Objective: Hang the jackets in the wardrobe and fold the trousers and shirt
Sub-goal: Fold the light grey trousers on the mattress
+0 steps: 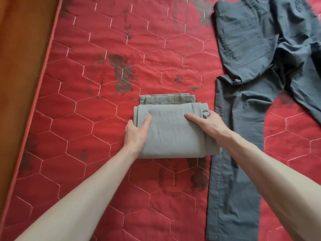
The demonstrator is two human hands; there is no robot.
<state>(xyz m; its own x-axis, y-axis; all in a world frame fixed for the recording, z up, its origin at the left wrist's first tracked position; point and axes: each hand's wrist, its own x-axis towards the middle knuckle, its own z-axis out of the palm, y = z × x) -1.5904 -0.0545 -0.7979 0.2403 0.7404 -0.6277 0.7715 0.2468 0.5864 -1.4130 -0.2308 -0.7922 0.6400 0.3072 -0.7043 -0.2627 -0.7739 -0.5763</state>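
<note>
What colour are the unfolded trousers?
Dark blue-grey trousers, seen best in the head view.

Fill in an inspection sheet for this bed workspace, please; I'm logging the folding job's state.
Surface: red quilted mattress with dark floral prints, mostly bare.
Job's things: light grey folded garment lies as a compact bundle; dark grey trousers lie unfolded to its right, one leg reaching toward the near edge.
Clutter: nothing seen.
Grippers: left hand grips the bundle's left edge, thumb on top; right hand holds its right edge, with fingers on top.
Cables: nothing seen.
Surroundings: orange-brown surface along the mattress's left side; no wardrobe, jackets or shirt identifiable in view.
</note>
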